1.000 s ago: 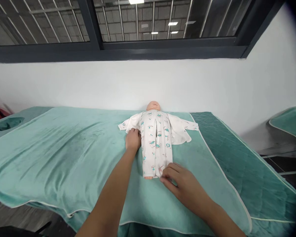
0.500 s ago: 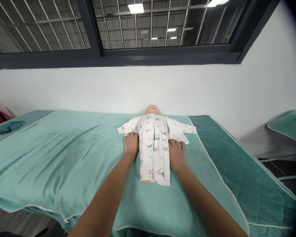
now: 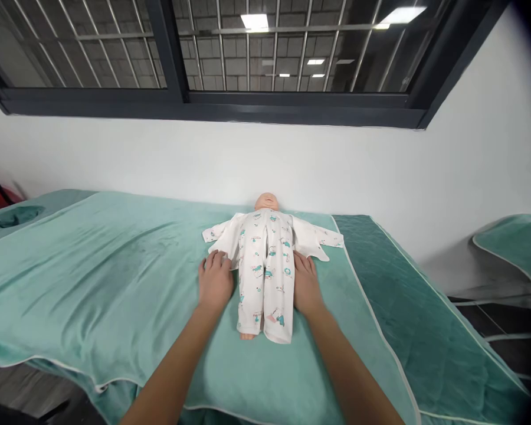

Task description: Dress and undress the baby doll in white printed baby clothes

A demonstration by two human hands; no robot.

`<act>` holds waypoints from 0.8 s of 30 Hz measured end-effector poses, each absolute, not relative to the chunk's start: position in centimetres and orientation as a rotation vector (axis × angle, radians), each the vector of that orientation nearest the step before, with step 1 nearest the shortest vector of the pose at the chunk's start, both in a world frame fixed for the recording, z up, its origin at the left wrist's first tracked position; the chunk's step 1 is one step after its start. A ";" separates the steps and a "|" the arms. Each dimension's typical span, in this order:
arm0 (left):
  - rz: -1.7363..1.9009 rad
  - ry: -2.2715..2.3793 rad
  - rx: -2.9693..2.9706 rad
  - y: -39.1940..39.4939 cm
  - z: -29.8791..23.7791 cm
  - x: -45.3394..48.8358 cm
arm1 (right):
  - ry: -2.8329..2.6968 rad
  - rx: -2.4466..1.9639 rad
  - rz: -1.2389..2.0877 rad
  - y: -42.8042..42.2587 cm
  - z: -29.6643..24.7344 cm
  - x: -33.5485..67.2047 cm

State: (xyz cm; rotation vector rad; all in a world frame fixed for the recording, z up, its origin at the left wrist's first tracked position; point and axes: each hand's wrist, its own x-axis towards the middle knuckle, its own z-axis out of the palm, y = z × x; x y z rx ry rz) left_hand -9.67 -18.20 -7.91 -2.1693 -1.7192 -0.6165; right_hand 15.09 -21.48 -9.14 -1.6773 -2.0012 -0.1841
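Note:
A baby doll lies on its back on a light green towel, head toward the wall. It wears a white romper with a teal animal print, sleeves spread out to both sides. My left hand lies flat and open on the towel against the doll's left side, fingertips near the sleeve. On the other side, my right hand rests flat and open along the romper's edge. One bare foot pokes out of the near leg.
The towel covers a bed with a darker green cover showing on the right. A white wall and a dark-framed window stand behind. Another green-covered bed is at the far right, with a floor gap between.
My right hand left the romper's foot end and came up beside the doll's waist. My left hand slid back a little from the sleeve. The view tilted slightly.

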 end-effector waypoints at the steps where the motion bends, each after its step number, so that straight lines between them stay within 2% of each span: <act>1: -0.611 -1.708 -2.169 -18.6 -7.9 -9.7 | -2.011 -1.646 -0.182 -21.6 -9.0 15.1; 12: -0.615 -1.329 -2.653 -17.2 -8.1 -8.8 | -2.009 -1.603 -0.166 -21.5 -9.0 14.8; 24: -0.696 -1.177 -2.762 -12.9 -8.4 -6.7 | -2.004 -1.709 -0.196 -19.9 -8.9 14.6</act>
